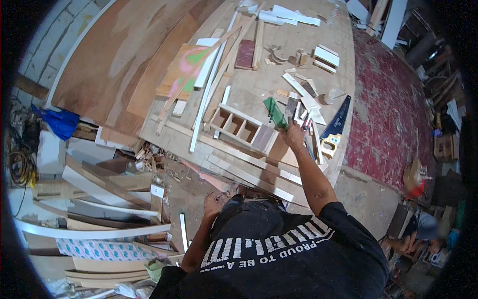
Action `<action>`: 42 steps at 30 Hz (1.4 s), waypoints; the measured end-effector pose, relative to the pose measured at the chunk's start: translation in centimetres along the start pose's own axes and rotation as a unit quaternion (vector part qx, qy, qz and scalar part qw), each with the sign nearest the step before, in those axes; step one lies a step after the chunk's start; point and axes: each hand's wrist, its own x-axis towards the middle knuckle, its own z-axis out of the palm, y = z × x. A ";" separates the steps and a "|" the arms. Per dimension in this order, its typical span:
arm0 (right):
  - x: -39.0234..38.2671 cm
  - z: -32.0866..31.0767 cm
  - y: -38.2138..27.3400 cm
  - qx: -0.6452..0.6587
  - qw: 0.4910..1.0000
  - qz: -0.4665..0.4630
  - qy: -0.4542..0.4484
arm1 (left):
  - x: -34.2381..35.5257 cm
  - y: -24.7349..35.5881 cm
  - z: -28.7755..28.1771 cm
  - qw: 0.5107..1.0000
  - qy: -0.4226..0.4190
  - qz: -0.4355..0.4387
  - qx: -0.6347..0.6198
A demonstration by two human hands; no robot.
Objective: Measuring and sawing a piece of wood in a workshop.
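Note:
My right hand (294, 135) reaches over the workbench (239, 92), its fingers closed on the near end of a green oblong object (275, 112). The object's exact kind is unclear. Just left of that hand lies a small wooden frame (234, 124) with open compartments and a brownish panel (265, 137) at its right end. A handsaw (336, 119) with a dark blade and yellowish handle lies to the right. Down by my waist, at the bench's near edge, is my left hand (214, 203); its fingers are too unclear to read.
Long wooden strips (239, 155) and white strips run across the bench. Large plywood sheets (114, 65) lean at the far left. Stacked boards (94, 229) crowd the lower left. Red worn flooring (383, 104) lies to the right. Another person (423, 229) is at the lower right.

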 end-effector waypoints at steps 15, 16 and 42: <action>-3.8 -3.5 0.9 0.097 0.989 -0.032 0.108 | 11.5 0.3 -2.5 0.983 0.119 0.090 0.107; -6.1 -3.7 0.7 0.122 0.988 -0.007 0.090 | 13.1 0.7 -3.3 0.975 0.157 0.086 0.129; -35.6 3.1 -1.8 0.065 0.960 0.242 0.128 | 26.3 -5.0 -14.1 0.940 0.185 -0.070 0.278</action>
